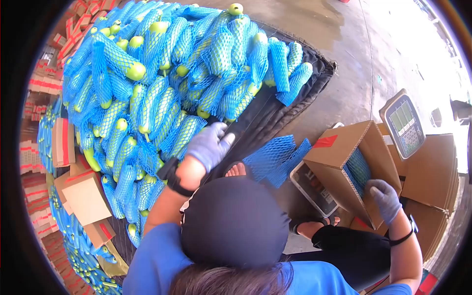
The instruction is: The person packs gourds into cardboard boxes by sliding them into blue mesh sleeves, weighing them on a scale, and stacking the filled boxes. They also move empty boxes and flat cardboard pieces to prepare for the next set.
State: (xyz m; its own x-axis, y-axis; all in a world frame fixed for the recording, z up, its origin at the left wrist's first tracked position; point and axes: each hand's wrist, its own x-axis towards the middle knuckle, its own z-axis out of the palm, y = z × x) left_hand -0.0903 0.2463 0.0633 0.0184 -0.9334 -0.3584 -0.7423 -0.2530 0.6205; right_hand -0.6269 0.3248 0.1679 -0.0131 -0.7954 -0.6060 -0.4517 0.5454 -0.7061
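A large heap of long pale-green gourds (135,71) in blue foam net sleeves (220,56) fills the upper left. My left hand (211,145), in a grey-purple glove, reaches to the heap's near edge with fingers spread and nothing visible in them. My right hand (386,199), gloved alike, is at the open rim of a tilted cardboard box (330,157), its fingers curled over the edge. Inside the box, blue-netted gourds (358,169) show in part. Flat blue net sleeves (273,158) lie on the floor between my left hand and the box.
The box rests over a scale platform (314,191); the scale's display (404,125) stands behind it. More cartons (427,179) stand at the right. Boxes (86,194) lie left of the heap, which rests on a black sheet (300,110). A dark cap (235,221) blocks the lower middle.
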